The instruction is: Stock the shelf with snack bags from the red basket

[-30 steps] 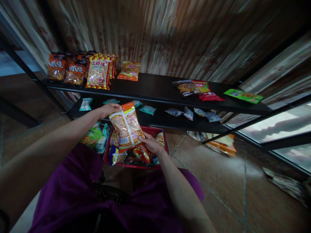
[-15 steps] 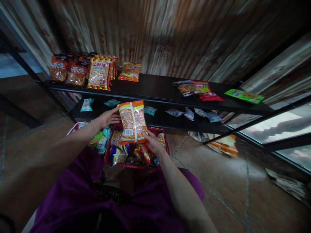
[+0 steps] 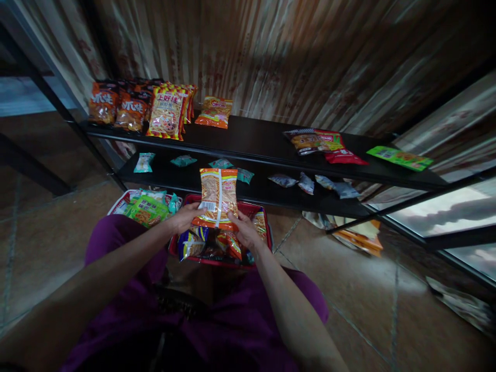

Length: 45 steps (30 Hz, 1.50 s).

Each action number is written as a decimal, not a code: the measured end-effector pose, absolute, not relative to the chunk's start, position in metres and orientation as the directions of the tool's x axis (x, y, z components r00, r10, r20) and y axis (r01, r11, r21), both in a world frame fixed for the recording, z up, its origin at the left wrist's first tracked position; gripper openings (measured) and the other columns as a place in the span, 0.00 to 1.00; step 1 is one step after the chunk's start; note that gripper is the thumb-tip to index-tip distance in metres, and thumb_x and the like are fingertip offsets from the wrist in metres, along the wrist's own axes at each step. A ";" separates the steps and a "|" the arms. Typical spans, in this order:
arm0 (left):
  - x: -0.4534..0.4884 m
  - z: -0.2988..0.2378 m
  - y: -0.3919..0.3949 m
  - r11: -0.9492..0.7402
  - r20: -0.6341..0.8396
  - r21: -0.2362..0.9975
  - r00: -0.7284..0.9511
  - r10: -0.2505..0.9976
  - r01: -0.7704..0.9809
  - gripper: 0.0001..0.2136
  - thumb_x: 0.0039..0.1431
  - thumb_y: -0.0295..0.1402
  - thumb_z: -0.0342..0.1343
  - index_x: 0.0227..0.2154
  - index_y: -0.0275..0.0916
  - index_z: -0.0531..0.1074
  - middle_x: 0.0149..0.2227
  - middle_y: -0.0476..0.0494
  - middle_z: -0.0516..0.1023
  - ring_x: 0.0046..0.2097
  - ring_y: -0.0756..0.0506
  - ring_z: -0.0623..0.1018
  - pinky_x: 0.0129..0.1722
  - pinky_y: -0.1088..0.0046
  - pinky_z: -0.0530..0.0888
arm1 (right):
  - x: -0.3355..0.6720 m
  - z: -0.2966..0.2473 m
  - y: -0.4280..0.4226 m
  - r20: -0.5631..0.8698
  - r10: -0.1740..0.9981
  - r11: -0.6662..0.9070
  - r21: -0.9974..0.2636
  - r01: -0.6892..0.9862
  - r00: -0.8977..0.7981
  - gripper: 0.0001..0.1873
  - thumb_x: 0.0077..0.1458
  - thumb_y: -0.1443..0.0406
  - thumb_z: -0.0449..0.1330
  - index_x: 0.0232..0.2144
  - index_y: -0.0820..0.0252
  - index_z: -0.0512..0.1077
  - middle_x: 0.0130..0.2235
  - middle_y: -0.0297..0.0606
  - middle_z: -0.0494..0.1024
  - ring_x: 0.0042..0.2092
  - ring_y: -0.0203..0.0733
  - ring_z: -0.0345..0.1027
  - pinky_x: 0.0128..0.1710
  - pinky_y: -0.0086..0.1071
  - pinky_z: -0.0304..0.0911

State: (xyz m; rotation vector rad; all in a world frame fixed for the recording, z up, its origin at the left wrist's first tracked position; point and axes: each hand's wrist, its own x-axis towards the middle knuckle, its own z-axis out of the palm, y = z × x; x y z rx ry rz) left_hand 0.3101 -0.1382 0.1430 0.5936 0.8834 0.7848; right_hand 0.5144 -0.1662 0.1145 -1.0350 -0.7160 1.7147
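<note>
Two black flat shelves stand one above the other against a striped wall: the upper shelf (image 3: 259, 139) and the lower shelf (image 3: 267, 195). At the far left of the upper shelf stand dark orange foil bags (image 3: 116, 101), with a yellow-and-red printed bag (image 3: 167, 111) just beside them and a lone orange packet (image 3: 214, 111) next along. Small teal sachets (image 3: 144, 161) lie apart on the lower shelf beneath. On the tiled floor at left sits a red-and-white basket (image 3: 116, 204) holding green packets (image 3: 147, 211). The left hand (image 3: 186, 217) has its fingers closed on the lower left corner of an orange plastic snack bag (image 3: 219, 194) with a white centre stripe. The bag is held upright, back face to the camera, in front of the lower shelf edge. The right hand (image 3: 245, 232) pinches the lower right corner between thumb and fingers. Directly under the bag is a red plastic basket (image 3: 251, 207) filled with mixed snack packets. Further right, silver sachets (image 3: 306, 182) lie on the lower shelf. Brown and red flat packets (image 3: 321, 142) and a green flat packet (image 3: 399, 157) lie on the upper shelf.
</note>
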 end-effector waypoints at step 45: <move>0.306 0.114 -0.149 0.524 -0.438 0.659 0.292 0.851 -0.540 0.23 0.47 0.18 0.57 0.49 0.36 0.68 0.40 0.40 0.78 0.40 0.44 0.79 0.48 0.58 0.73 | 0.516 0.133 -0.171 -0.218 0.927 -0.325 -0.873 -0.364 -0.304 0.28 0.39 0.63 0.68 0.46 0.54 0.71 0.44 0.35 0.79 0.44 0.44 0.74 0.45 0.37 0.68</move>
